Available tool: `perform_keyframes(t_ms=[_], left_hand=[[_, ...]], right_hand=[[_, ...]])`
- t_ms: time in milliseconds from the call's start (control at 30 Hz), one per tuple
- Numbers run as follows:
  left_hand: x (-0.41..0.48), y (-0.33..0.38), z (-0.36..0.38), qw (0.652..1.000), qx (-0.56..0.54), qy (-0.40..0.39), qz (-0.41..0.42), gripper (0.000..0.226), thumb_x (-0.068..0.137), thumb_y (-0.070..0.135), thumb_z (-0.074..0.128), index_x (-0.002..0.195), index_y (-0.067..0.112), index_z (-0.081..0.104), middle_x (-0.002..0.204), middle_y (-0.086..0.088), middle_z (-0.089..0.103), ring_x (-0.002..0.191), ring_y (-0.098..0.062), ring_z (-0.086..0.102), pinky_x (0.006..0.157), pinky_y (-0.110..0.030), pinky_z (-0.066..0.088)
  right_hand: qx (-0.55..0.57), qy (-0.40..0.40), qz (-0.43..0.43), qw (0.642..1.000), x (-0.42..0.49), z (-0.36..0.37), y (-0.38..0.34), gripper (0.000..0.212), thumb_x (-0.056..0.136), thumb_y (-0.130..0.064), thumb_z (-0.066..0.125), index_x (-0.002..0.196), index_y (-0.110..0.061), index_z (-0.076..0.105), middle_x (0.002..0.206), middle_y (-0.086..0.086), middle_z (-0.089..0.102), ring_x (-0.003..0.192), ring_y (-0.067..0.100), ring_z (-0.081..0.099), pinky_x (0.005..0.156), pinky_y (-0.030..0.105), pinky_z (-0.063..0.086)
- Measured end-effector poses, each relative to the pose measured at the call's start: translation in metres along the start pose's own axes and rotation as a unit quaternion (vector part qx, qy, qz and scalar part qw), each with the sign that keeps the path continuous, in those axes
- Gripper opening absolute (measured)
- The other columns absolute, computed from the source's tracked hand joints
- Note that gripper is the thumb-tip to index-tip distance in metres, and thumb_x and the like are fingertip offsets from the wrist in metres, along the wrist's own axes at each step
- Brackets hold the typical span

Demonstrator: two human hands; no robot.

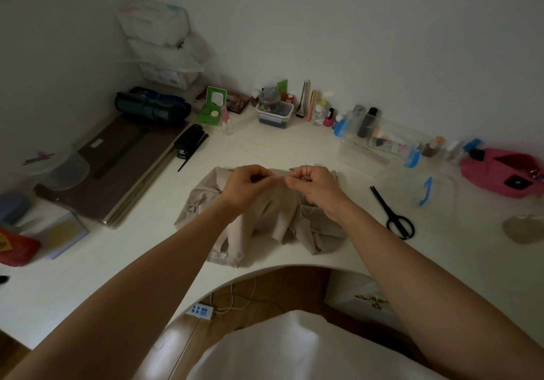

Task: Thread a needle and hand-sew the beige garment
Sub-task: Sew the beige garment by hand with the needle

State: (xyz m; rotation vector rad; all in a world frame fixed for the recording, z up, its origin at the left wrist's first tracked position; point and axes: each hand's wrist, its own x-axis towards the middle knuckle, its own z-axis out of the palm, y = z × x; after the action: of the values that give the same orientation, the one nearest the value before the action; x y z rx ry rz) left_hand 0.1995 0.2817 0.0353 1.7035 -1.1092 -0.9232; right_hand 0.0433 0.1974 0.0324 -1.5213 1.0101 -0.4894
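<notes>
The beige garment (265,217) lies crumpled on the white desk (88,276), just beyond the curved front cut-out. Both hands hover above it, almost touching. My right hand (315,186) pinches a thin dark needle (306,170) that points upward. A pale thread (307,210) hangs from this hand down onto the cloth. My left hand (247,185) has its fingertips pinched together near the right hand's fingertips, seemingly on the thread's end, which is too fine to make out.
Black scissors (394,214) lie to the right of the garment. Clear plastic boxes (382,147) and small bottles (329,114) line the back wall. A pink pouch (506,173) sits far right. A dark mat (117,173) and black stapler (190,141) lie left.
</notes>
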Motion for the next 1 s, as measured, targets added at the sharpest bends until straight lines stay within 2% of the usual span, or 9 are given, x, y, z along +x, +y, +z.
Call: perform_keyframes(t_ms=[67,167,233,300,400,467,700,833,1000], left_hand=[[-0.001,0.002,0.0,1.0,-0.006,-0.003,-0.003,0.022,0.084,0.026,0.072,0.093,0.007,0.072,0.08,0.0,0.069,0.067,0.003,0.062,0.06,-0.01,0.048],[-0.002,0.003,-0.001,0.999,-0.037,-0.002,-0.003,0.013,0.086,0.017,0.07,0.092,0.005,0.072,0.079,0.0,0.069,0.066,0.004,0.063,0.061,-0.011,0.047],[-0.003,0.005,0.0,0.999,-0.043,0.001,0.001,0.01,0.087,0.015,0.069,0.091,0.007,0.072,0.078,0.002,0.068,0.065,0.005,0.062,0.06,-0.01,0.047],[-0.004,0.005,0.0,0.999,-0.045,0.002,0.004,0.006,0.086,0.016,0.069,0.088,0.01,0.072,0.078,0.003,0.068,0.064,0.005,0.062,0.06,-0.01,0.047],[-0.004,0.006,0.0,0.998,-0.06,0.002,0.001,0.01,0.086,0.015,0.07,0.09,0.006,0.073,0.078,0.0,0.069,0.065,0.003,0.062,0.062,-0.011,0.049],[-0.004,0.005,0.0,0.998,-0.07,-0.005,-0.005,0.013,0.087,0.014,0.069,0.092,0.003,0.072,0.08,-0.003,0.069,0.065,0.002,0.063,0.063,-0.012,0.051],[-0.006,0.007,0.0,0.995,-0.092,-0.023,-0.01,0.01,0.088,0.011,0.067,0.094,0.004,0.071,0.082,-0.002,0.069,0.069,0.0,0.064,0.066,-0.013,0.051],[-0.006,0.004,0.0,0.994,-0.107,-0.013,-0.024,0.01,0.088,0.013,0.068,0.091,0.004,0.071,0.083,-0.004,0.069,0.072,-0.004,0.065,0.068,-0.016,0.053],[-0.007,0.004,-0.003,0.993,-0.107,0.024,-0.051,0.015,0.088,0.018,0.067,0.093,0.005,0.072,0.09,-0.005,0.07,0.078,-0.005,0.063,0.07,-0.011,0.053]], right_hand=[[0.0,-0.01,-0.002,1.0,-0.001,0.001,0.001,0.012,0.088,-0.014,0.071,0.098,-0.007,0.071,0.082,-0.001,0.069,0.062,-0.007,0.059,0.058,0.008,0.043],[0.003,-0.018,-0.003,1.0,-0.002,0.001,0.002,0.005,0.086,-0.018,0.073,0.09,-0.015,0.072,0.084,-0.004,0.071,0.077,0.0,0.063,0.071,0.015,0.046],[0.002,-0.017,-0.005,1.0,-0.003,0.001,0.0,0.004,0.087,-0.018,0.073,0.089,-0.016,0.071,0.081,-0.007,0.07,0.072,-0.004,0.062,0.067,0.013,0.044],[0.004,-0.016,-0.007,1.0,-0.005,0.0,-0.002,0.009,0.088,-0.017,0.071,0.094,-0.011,0.071,0.072,-0.013,0.067,0.059,-0.01,0.058,0.056,0.008,0.041],[0.006,-0.026,0.003,1.0,-0.009,-0.002,-0.005,0.016,0.092,-0.013,0.066,0.103,-0.002,0.067,0.051,-0.02,0.058,0.043,-0.008,0.051,0.043,0.006,0.037],[0.004,-0.032,0.005,0.999,-0.01,-0.004,-0.005,0.019,0.093,-0.014,0.065,0.106,0.0,0.066,0.047,-0.02,0.055,0.041,-0.007,0.049,0.042,0.007,0.036],[-0.011,-0.028,0.003,1.0,-0.012,-0.004,-0.006,0.019,0.095,-0.016,0.063,0.106,-0.002,0.066,0.046,-0.023,0.054,0.041,-0.007,0.049,0.041,0.008,0.036],[-0.01,-0.021,0.003,1.0,-0.012,-0.003,-0.005,0.015,0.095,-0.018,0.062,0.106,-0.008,0.064,0.06,-0.014,0.056,0.042,-0.005,0.048,0.042,0.008,0.034],[0.068,-0.018,0.016,0.997,-0.011,-0.007,-0.004,0.018,0.102,-0.01,0.038,0.113,-0.008,0.053,0.068,-0.001,0.041,0.049,0.007,0.032,0.045,0.019,0.027]])
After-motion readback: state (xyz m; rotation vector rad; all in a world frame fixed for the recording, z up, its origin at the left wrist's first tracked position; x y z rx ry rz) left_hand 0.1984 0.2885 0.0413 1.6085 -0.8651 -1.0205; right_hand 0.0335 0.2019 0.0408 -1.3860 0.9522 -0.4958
